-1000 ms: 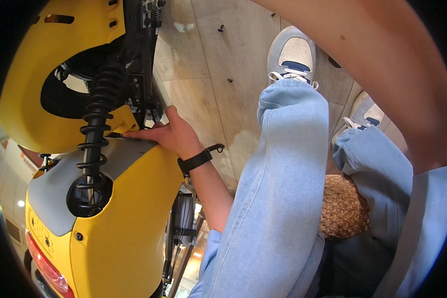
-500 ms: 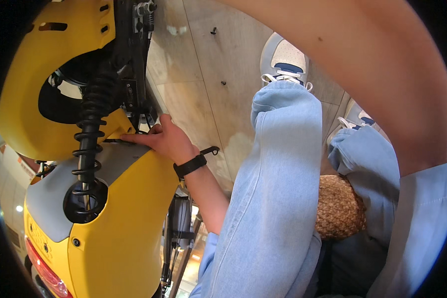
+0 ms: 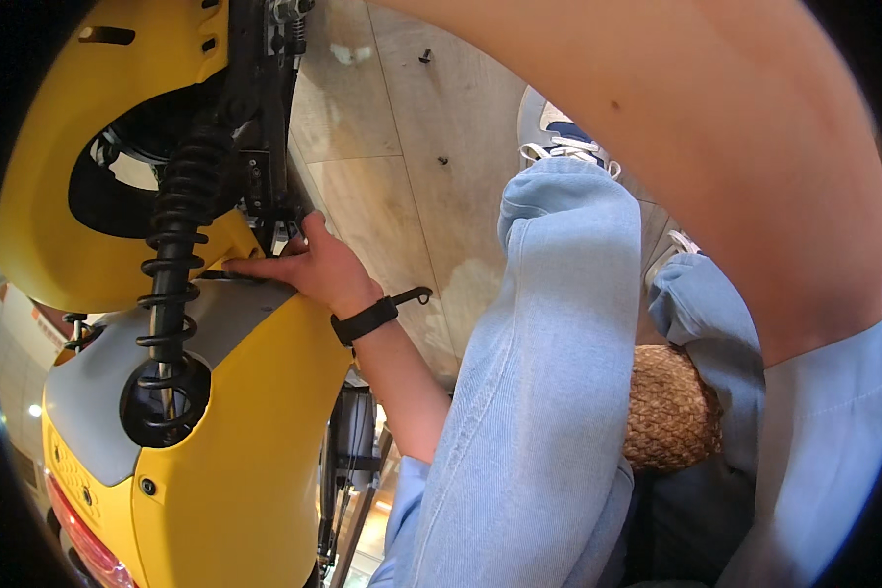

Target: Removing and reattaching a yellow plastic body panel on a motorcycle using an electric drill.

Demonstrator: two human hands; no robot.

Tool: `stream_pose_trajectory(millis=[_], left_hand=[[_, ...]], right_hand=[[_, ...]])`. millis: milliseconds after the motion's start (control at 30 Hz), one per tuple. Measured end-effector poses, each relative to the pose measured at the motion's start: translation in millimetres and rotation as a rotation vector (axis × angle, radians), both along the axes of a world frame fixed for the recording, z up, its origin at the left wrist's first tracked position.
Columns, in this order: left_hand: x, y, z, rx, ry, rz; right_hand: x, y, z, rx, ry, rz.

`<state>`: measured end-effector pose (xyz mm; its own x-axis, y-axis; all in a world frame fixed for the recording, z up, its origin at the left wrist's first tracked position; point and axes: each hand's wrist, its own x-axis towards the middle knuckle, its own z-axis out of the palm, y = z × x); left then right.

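Note:
My left hand (image 3: 318,269) reaches in from below at the seam between a yellow curved plastic part (image 3: 44,225) and a grey-and-yellow body panel (image 3: 245,412), its index finger stretched along the seam and thumb raised apart; the other fingertips are partly hidden. A black coil-spring shock (image 3: 171,255) stands just left of it, running down into a round opening in the panel. Black metal brackets with bolts (image 3: 265,176) lie beyond the hand. My right forearm (image 3: 715,167) crosses the upper right, and its hand is outside the picture.
A tiled wood-look floor (image 3: 348,118) holds small dark fasteners (image 3: 424,56). My jeans legs (image 3: 529,382) and sneaker (image 3: 549,127) are on the right, with a woven brown seat (image 3: 674,402) between the legs. A red lamp (image 3: 83,534) sits on the body panel.
My right forearm has moved down and leftward, covering more of the shoes. My left hand appears slightly further left in the picture, as does the yellow bodywork, still touching the same seam.

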<state>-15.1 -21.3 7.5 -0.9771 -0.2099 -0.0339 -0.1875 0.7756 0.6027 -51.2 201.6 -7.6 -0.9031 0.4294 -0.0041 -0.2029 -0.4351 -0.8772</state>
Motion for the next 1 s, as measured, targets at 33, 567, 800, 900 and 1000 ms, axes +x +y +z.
stream_pose_trajectory(millis=[33,567,800,900,1000], left_hand=[[1.1,-0.7,-1.5,0.036,0.017,0.013],[-15.5,-21.6,-7.3,0.161,0.011,0.113],[-13.5,-14.6,-7.9,0.137,0.043,0.119],[-15.7,-19.8,-9.8,0.067,0.065,0.102],[-14.5,-19.2,-8.9,0.111,-0.004,0.133]], right_hand=[[-0.1,-0.1,-0.6,0.008,0.002,0.001],[3.2,2.4,-9.3,0.13,0.025,0.01],[4.6,8.4,-13.1,0.175,0.041,0.001],[5.8,9.2,-16.7,0.198,0.043,0.002],[7.9,10.4,-22.4,0.225,0.039,0.003]])
